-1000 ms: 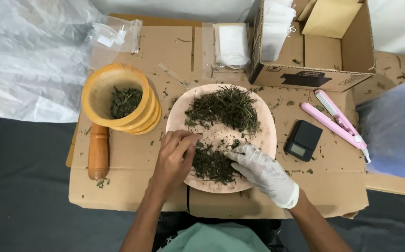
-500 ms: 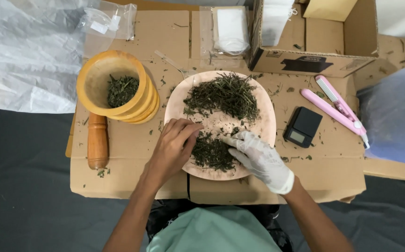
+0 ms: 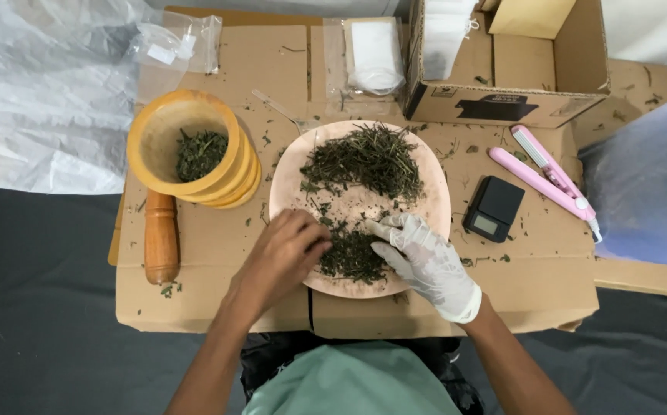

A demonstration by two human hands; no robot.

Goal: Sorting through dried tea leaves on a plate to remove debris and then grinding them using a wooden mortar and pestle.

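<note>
A flattened cardboard sheet (image 3: 218,253) lies over a dark floor and serves as the work surface; its near edge runs just under both wrists, and bare cardboard lies open to the outside of each hand. On it sits a pale round plate (image 3: 435,201) carrying dried herbs (image 3: 364,161) in two heaps. The smaller heap (image 3: 351,255) lies between the fingers of both hands. The bare left hand (image 3: 281,257) curls its fingers down at that heap's left edge; whether they pinch anything cannot be told. The gloved right hand (image 3: 426,261) has its fingers loosely spread, tips touching the heap's right side.

Beyond the left fingers stands a yellow mortar (image 3: 187,150) with herbs inside, a wooden pestle (image 3: 161,237) lying below it. Beyond the right fingers sit a small black scale (image 3: 493,209) and a pink sealer (image 3: 545,173). Farther off, an open carton (image 3: 518,69) blocks the far edge, beside a packet of white bags (image 3: 370,55). Clear plastic sheeting (image 3: 41,92) crowds the left, and a bluish plastic bag (image 3: 648,184) is cut off at the right.
</note>
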